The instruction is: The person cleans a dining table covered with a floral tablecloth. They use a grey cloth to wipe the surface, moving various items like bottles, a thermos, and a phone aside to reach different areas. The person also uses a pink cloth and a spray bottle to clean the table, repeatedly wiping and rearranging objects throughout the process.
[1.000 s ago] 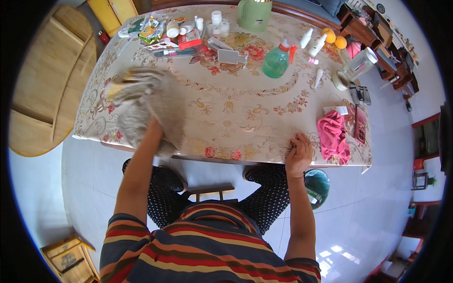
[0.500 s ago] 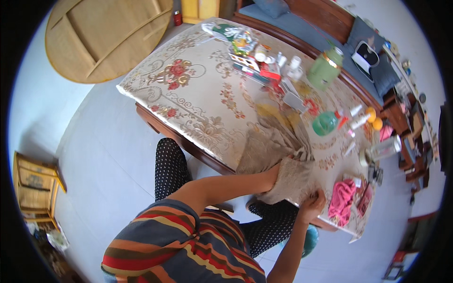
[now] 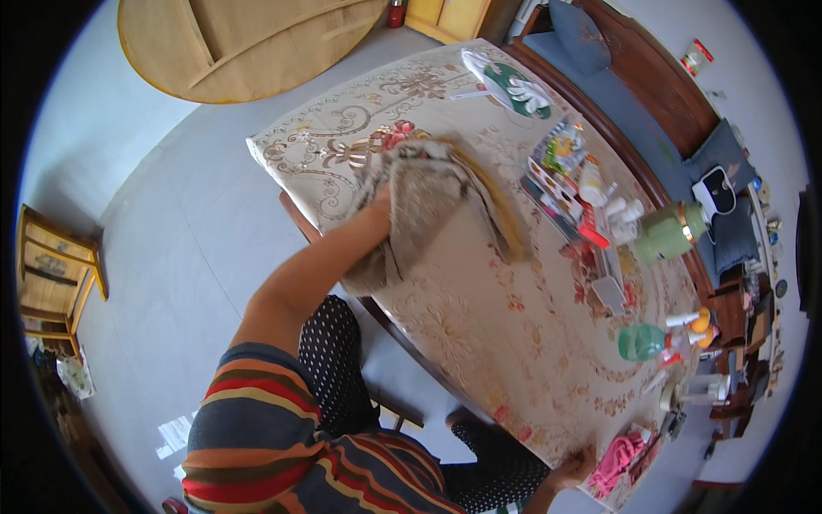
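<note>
A crumpled grey-brown cloth point(image 3: 428, 193) with a yellowish strip along one side lies bunched over the left part of the table. My left hand point(image 3: 383, 199) reaches into its folds; the cloth moves with it, though the fingers are hidden. Flowered cream tablecloth point(image 3: 479, 330) spreads beneath. On the table's near right edge lies my right hand point(image 3: 574, 469), with nothing seen in it and its fingers loosely apart. Just beside it is a pink cloth point(image 3: 615, 463).
A tray of small bottles point(image 3: 555, 206), a green thermos point(image 3: 668, 231), and a green spray bottle point(image 3: 642, 341) stand along the table's far right. White-and-green fabric point(image 3: 518, 88) lies at the far end. Behind is a cushioned wooden bench point(image 3: 634, 111); a chair point(image 3: 60, 265) stands left.
My left hand has swept the grey-brown cloth far to the left across the table. The view has shifted left. My right hand stays by the pink cloth, now lower on the table edge.
</note>
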The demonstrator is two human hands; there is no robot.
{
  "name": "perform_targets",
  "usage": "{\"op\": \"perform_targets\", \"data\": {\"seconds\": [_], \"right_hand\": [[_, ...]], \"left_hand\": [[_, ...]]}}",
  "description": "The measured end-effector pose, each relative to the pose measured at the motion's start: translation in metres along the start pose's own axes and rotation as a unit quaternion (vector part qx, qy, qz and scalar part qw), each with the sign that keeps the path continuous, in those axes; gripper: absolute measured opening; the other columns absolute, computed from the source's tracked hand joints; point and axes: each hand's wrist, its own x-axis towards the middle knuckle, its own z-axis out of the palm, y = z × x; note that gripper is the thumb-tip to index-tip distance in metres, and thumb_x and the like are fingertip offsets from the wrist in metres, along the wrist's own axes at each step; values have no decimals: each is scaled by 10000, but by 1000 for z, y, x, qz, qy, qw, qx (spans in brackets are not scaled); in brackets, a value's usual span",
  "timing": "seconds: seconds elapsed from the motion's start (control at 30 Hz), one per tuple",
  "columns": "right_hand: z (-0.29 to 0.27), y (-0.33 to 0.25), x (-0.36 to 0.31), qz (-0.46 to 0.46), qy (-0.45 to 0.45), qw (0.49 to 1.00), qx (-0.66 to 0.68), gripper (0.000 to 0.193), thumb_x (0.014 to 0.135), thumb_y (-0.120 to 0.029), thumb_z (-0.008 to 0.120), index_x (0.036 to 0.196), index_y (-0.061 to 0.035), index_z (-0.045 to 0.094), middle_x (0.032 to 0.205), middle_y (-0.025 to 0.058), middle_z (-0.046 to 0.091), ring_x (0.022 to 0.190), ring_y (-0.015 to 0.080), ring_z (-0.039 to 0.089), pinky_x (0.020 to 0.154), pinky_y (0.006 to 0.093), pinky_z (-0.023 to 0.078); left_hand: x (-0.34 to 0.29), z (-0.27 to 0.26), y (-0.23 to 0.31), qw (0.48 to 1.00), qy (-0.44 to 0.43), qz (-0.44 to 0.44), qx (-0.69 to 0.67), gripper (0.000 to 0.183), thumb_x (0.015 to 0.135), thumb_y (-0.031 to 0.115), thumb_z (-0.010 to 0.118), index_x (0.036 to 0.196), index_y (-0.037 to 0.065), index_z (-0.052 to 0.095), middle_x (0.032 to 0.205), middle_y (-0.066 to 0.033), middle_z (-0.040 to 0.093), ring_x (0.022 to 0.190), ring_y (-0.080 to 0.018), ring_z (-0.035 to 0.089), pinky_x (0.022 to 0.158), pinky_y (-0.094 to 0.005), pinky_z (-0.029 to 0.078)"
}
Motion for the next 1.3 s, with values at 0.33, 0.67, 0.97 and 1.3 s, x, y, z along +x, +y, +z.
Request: {"op": "perform_targets", "data": {"seconds": [0.33, 0.67, 0.97, 1.3], "right_hand": [[-1, -6, 4, 11, -21, 1000, -12, 319, 936, -248, 423, 997, 34, 558, 1130, 186, 567, 1018, 324, 540, 844, 402, 465], [8, -28, 17, -17, 1, 997, -71, 168, 903, -90, 423, 889, 5, 561, 1090, 205, 583, 989, 362, 562, 834, 418, 480], [20, -31, 17, -2, 68, 996, -63, 172, 774, 75, 472, 825, -28, 599, 1011, 149, 625, 925, 299, 594, 755, 357, 509], [4, -45, 23, -22, 78, 995, -65, 177, 674, 68, 503, 787, -46, 578, 929, 136, 615, 940, 341, 585, 835, 429, 461]], "left_hand": [[-46, -181, -130, 800, 93, -289, 518, 504, 933, 394, 355, 1367, 141, 392, 1425, -77, 382, 1310, -249, 352, 1111, -391, 221], [-39, -170, -174, 780, 186, -331, 498, 467, 932, 370, 380, 1296, 82, 438, 1337, -120, 463, 1231, -292, 421, 1006, -385, 354], [42, 60, -96, 975, 195, -86, -54, 530, 965, 394, 303, 1429, 139, 289, 1463, -58, 310, 1331, -232, 290, 1065, -438, 269], [0, 202, 227, 769, 46, -221, -599, 551, 964, 470, 307, 1391, 124, 339, 1398, -41, 411, 1250, -229, 413, 1021, -362, 347]]}}
